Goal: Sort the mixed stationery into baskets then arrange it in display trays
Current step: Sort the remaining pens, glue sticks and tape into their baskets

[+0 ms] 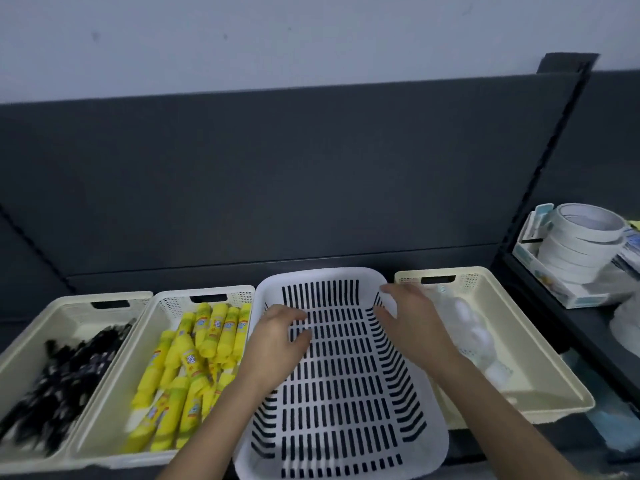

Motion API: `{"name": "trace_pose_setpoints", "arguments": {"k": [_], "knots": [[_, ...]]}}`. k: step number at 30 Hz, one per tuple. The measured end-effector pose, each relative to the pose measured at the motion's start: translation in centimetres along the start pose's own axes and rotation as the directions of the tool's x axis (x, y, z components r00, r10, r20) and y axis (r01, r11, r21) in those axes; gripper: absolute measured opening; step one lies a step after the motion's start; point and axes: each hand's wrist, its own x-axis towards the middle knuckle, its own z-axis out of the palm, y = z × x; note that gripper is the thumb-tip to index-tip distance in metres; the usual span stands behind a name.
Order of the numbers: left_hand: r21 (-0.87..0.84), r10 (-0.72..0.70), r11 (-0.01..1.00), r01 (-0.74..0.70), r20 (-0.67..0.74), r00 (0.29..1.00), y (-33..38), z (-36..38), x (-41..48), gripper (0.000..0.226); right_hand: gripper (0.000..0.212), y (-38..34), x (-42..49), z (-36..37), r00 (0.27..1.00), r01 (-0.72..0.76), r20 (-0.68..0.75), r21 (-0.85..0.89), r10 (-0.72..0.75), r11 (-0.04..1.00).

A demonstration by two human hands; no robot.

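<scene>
White slotted basket (343, 375) at lower centre, long axis running bottom to top; left hand (277, 341) and right hand (412, 323) loosely spread over its side rims, grasp uncertain.

Brightness: dim, cool and even, with a bluish cast on the pale wall (277, 36).
Shadows: soft and faint; no hard edges under the white basket (346, 375).
Glare: none, though the tape rolls (581, 233) look slightly washed out.
Blur: motion smear on the right hand (412, 317), the black items (65, 372) and the yellow tubes (194, 358); their labels are unreadable.
Distortion: wide-angle bowing of the dark back panel (277, 174) and shelf edges.
Focus: the right cream tray's (540, 386) pale contents are possibly too blurred to identify.
</scene>
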Motion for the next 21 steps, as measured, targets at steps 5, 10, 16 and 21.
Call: {"name": "trace_pose_setpoints", "arguments": {"k": [5,10,16,21], "knots": [[0.047,-0.100,0.993,0.104,-0.084,0.991,-1.3,-2.8,-2.1,0.025,0.040,-3.3,-0.2,2.8,0.986,0.118,0.107,0.095,-0.128,0.988],[0.044,-0.194,0.978,0.205,-0.175,0.965,-3.2,-5.8,-4.7,0.029,0.037,-7.4,-0.6,5.8,0.949,0.251,0.156,0.143,-0.273,0.957],[0.049,-0.260,0.959,0.279,-0.238,0.936,-7.5,-10.4,-7.8,0.025,0.034,-13.0,-2.3,9.5,0.900,0.337,0.228,0.180,-0.372,0.924],[0.078,-0.274,0.952,0.298,-0.229,0.934,-12.5,-15.2,-9.9,0.026,0.031,-18.1,-3.7,12.9,0.899,0.332,0.237,0.184,-0.369,0.925]]}}
